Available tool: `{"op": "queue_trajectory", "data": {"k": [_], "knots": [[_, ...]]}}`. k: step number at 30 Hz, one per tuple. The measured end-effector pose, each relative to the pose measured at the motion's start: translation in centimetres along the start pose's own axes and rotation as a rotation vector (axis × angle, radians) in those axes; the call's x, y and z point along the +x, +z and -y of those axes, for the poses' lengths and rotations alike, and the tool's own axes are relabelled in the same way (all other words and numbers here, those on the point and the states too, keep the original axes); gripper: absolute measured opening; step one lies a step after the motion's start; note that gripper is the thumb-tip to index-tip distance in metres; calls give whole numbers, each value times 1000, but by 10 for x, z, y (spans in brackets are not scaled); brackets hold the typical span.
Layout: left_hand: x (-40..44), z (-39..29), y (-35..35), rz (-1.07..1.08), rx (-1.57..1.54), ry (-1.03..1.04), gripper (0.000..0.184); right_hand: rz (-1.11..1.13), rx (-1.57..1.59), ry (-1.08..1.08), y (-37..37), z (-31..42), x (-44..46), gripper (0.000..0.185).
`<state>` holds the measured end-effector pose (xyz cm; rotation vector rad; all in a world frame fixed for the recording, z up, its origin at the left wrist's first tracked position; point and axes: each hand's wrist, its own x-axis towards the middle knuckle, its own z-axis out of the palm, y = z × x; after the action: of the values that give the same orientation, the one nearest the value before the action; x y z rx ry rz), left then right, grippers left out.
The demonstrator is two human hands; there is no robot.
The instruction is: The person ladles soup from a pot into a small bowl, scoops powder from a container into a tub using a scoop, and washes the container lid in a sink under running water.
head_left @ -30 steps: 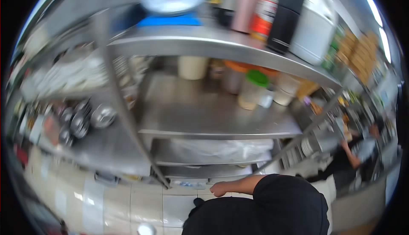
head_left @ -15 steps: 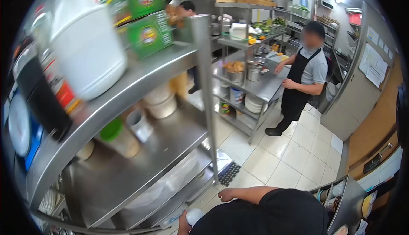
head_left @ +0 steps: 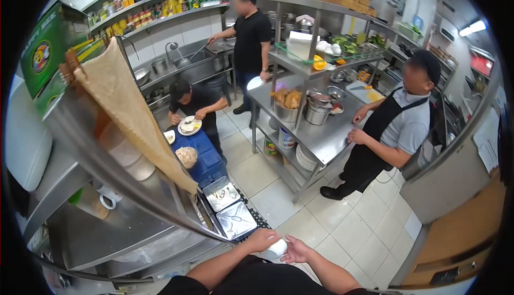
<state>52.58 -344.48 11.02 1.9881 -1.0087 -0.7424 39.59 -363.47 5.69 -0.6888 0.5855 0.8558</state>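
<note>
In front of my black shirt, both hands meet around a small white rounded container; whether it is a cup, bowl or jar I cannot tell. My left hand is closed over its upper left side. From the right, my right hand has its thumb and fingers curled at the container's edge. Just beyond my hands are two rectangular metal trays, the nearer one and the farther one, with a black perforated mat beside them.
At left stands a steel shelf with a hanging tan cloth and a green box. A person in an apron stands by a steel table. One person sits with a plate at a blue container; another stands behind.
My view has swung, bringing the seated person and trays into sight. My right hand has come over to the white container held in my left hand.
</note>
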Motion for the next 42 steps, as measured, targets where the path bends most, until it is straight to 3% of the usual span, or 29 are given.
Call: {"op": "queue_trajectory", "data": {"k": [2, 3, 4, 5, 7, 9, 10, 12, 14, 15, 16, 18, 20, 21, 23, 28, 35, 36, 38, 39, 40, 42], "knots": [[30, -27, -3, -41, -35, 176, 41, 19, -23, -49, -1, 33, -10, 59], [49, -38, -8, 54, 92, 162, 41, 37, -33, -25, -16, 46, -3, 54], [65, -49, -16, 165, 215, 144, 42, 225, 58, -66, -31, 54, -2, 48], [79, -72, -29, 240, 181, 139, 40, 272, 149, -48, -33, 64, -6, 48], [121, -55, -11, 133, 134, 424, 39, 254, 134, -121, -60, 79, -16, 43], [161, -66, 2, 84, 93, 561, 34, 30, 138, -273, -78, 87, -47, 40], [182, -74, 8, 58, 54, 623, 33, -238, 84, -275, -66, 100, -73, 38], [217, -98, 17, 125, 118, 663, 33, -274, 180, -480, -84, 105, -101, 38], [257, -117, 55, -21, -28, 548, 53, -555, 146, -659, -103, 107, -130, 38], [278, -123, 69, 97, 41, 532, 77, -675, 154, -764, -117, 105, -142, 40], [302, -129, 85, 139, 37, 565, 77, -804, 198, -805, -139, 104, -152, 45], [344, -159, 107, 812, -280, -124, 76, -949, 155, -914, -186, 98, -164, 44], [380, -166, 156, 842, -491, -247, 67, -1183, -125, -1059, -266, 73, -160, 41], [398, -182, 169, 854, -567, -310, 63, -1145, -38, -1006, -258, 88, -193, 42], [438, -180, 219, 779, -646, -262, 62, -1026, 141, -913, -250, 118, -256, 48], [522, -253, 289, 736, -701, -462, 69, -1193, 21, -888, -343, 126, -389, 47], [665, -372, 421, 759, -623, -331, 67, -1260, -166, -955, -454, 223, -560, 39], [693, -384, 450, 748, -603, -320, 67, -1234, -156, -996, -491, 231, -570, 37], [768, -376, 535, 878, -857, -308, 65, -1177, 25, -1063, -573, 235, -580, 34], [766, -416, 523, 664, -770, -259, 64, -1235, 30, -1021, -625, 228, -577, 32], [803, -406, 560, 685, -639, -146, 64, -1243, 29, -1014, -658, 221, -580, 32], [825, -465, 546, 608, -537, -192, 67, -1342, 212, -937, -726, 182, -578, 31]]}}
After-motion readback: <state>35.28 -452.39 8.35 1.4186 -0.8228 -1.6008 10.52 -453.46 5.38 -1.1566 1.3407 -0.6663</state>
